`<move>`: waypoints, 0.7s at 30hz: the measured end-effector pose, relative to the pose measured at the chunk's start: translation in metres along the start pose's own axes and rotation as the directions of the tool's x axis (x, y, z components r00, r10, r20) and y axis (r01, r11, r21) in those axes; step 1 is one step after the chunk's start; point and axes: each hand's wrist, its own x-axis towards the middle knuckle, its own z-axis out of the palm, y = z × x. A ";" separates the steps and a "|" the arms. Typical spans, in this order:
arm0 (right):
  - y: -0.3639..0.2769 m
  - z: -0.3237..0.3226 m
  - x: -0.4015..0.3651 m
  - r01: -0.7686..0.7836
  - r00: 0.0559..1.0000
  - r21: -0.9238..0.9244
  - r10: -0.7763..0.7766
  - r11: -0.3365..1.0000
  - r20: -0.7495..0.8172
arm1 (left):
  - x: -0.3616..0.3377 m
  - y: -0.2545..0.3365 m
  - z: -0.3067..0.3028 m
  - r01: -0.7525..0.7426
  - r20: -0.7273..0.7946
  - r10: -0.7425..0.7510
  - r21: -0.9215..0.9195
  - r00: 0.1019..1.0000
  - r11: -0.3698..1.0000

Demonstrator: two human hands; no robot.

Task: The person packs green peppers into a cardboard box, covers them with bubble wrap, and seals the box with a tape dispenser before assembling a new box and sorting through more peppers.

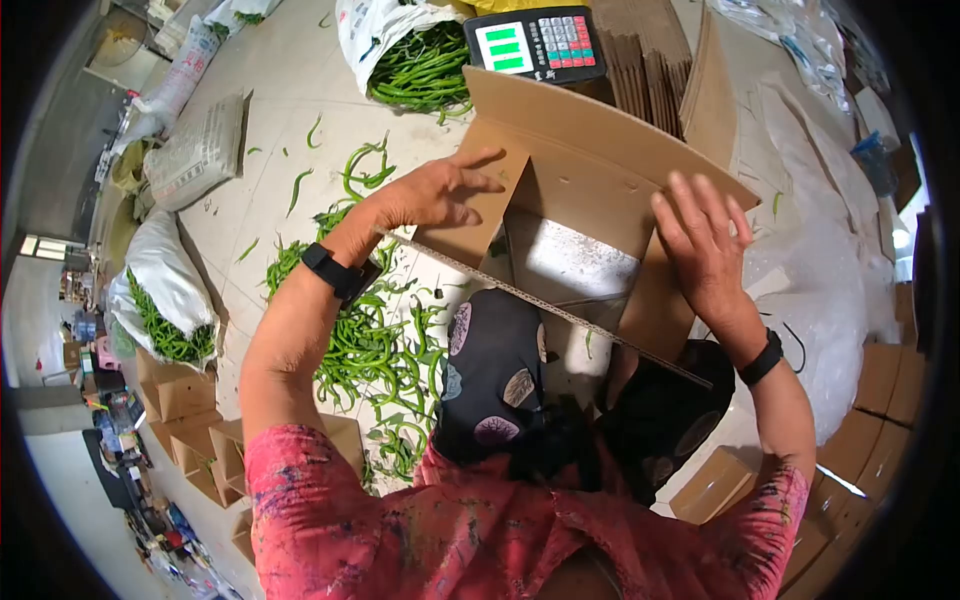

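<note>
Now | left hand (pixel 435 192), right hand (pixel 700 240): touching carton (pixel 590 148) | peppers (pixel 375 345) nearby

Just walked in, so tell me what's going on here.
Someone has both hands on an open cardboard box in front of their knees: the left hand and right hand rest on its flaps, fingers spread. The floor shows through the box. Loose green peppers lie on the floor to the left, with a scale beyond the box.
</note>
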 end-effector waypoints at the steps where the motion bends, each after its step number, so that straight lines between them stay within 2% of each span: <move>1: 0.000 -0.002 -0.001 0.075 0.990 0.144 -0.092 0.987 0.111 | -0.005 -0.002 0.004 0.009 0.003 -0.009 -0.004 1.000 1.000; 2: 0.006 0.011 -0.004 0.031 0.984 0.308 -0.083 0.951 0.158 | -0.009 -0.001 0.008 0.020 -0.122 -0.040 -0.161 0.992 0.987; 3: 0.008 0.016 -0.007 0.035 0.984 0.306 -0.087 0.951 0.156 | -0.013 0.001 0.011 0.005 -0.246 -0.087 -0.313 0.965 0.950; 4: 0.009 0.021 -0.008 0.027 0.945 0.435 -0.165 0.900 0.284 | -0.020 0.003 0.013 -0.036 -0.232 -0.098 -0.514 0.968 0.857; 5: 0.009 0.025 -0.007 -0.001 0.884 0.554 -0.258 0.833 0.390 | -0.025 0.000 0.019 -0.038 -0.242 -0.102 -0.513 0.965 0.857; 6: 0.011 0.030 -0.006 -0.039 0.885 0.584 -0.244 0.811 0.397 | -0.032 -0.006 0.027 -0.169 -0.271 -0.065 -0.751 0.960 0.638; 7: 0.009 0.030 -0.003 -0.022 0.889 0.594 -0.256 0.804 0.380 | -0.040 -0.005 0.031 -0.286 -0.318 -0.038 -0.893 0.947 0.347; 8: 0.006 0.024 -0.001 -0.062 0.921 0.599 -0.185 0.799 0.342 | -0.051 -0.001 0.036 -0.276 -0.340 -0.074 -0.856 0.938 0.438; 9: 0.003 0.019 0.000 -0.098 0.945 0.608 -0.118 0.788 0.305 | -0.059 -0.001 0.042 -0.313 -0.368 -0.032 -0.829 0.929 0.463; 11: 0.000 0.015 0.002 -0.050 0.962 0.599 -0.123 0.799 0.244 | -0.070 0.006 0.047 -0.277 -0.378 -0.122 -0.829 0.918 0.485; 12: 0.000 0.018 0.001 -0.073 0.955 0.612 -0.122 0.788 0.271 | -0.075 0.004 0.045 -0.243 -0.386 -0.161 -0.801 0.909 0.547; 13: 0.000 0.019 0.000 -0.093 0.945 0.622 -0.126 0.777 0.300 | -0.071 0.001 0.050 -0.349 -0.432 -0.101 -0.826 0.896 0.442; 15: -0.001 0.018 -0.001 -0.074 0.949 0.636 -0.142 0.768 0.281 | -0.071 -0.006 0.049 -0.414 -0.441 0.031 -0.812 0.897 0.412; 17: 0.001 0.018 0.001 -0.090 0.948 0.636 -0.129 0.767 0.290 | -0.067 -0.011 0.049 -0.306 -0.465 -0.097 -0.712 0.880 0.633; 18: 0.001 0.019 0.002 -0.115 0.943 0.633 -0.116 0.766 0.312 | -0.067 0.010 0.037 -0.143 -0.531 -0.244 -0.585 0.811 0.798; 19: 0.000 0.019 0.002 -0.145 0.934 0.631 -0.105 0.762 0.341 | -0.063 0.022 0.031 -0.136 -0.530 -0.254 -0.590 0.809 0.796; 21: -0.004 0.020 0.006 -0.131 0.946 0.647 -0.099 0.751 0.307 | -0.041 0.034 0.030 0.257 -0.568 -0.539 -0.501 0.622 0.826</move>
